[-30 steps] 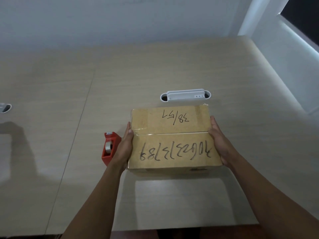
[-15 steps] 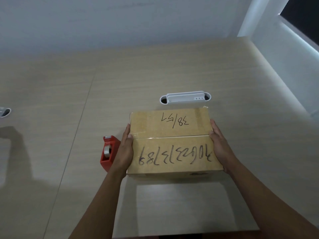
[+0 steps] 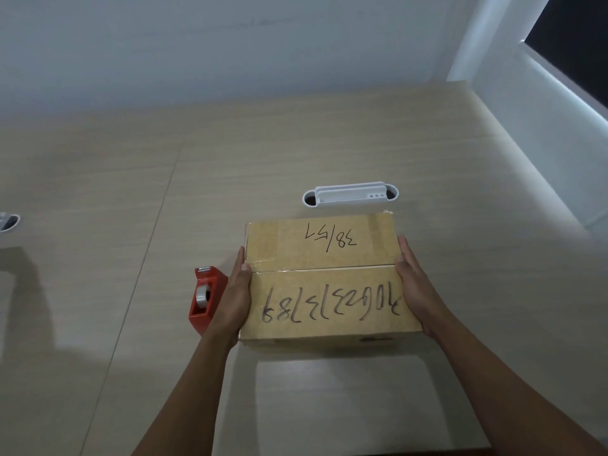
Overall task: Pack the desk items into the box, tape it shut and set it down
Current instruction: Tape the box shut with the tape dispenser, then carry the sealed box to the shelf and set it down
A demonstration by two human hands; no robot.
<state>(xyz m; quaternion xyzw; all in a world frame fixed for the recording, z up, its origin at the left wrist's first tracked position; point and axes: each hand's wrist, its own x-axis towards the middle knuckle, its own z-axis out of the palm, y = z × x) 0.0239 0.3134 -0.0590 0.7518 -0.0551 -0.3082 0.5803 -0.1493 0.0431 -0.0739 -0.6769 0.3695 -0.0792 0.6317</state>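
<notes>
Wide pale counter (image 3: 296,153) under everything. Cardboard box (image 3: 325,278), flaps closed, sits clamped between both hands: left hand (image 3: 235,296) flat on its left side, right hand (image 3: 416,291) on its right, fingers (image 3: 405,255) pressed against the cardboard. White holder (image 3: 350,195) beyond the fingertips; red tape dispenser (image 3: 205,299) just outside the left hand.

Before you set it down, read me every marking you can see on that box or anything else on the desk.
"38/57": handwritten in black marker on the far flap of the cardboard box, upside down to the camera.
"3106223/3789", roughly: handwritten on the near flap, also upside down; several digits are uncertain.
Small dark print on the box's front face, near the right corner: too small to read.
Red tape dispenser and white desk organizer: no readable text.
</notes>
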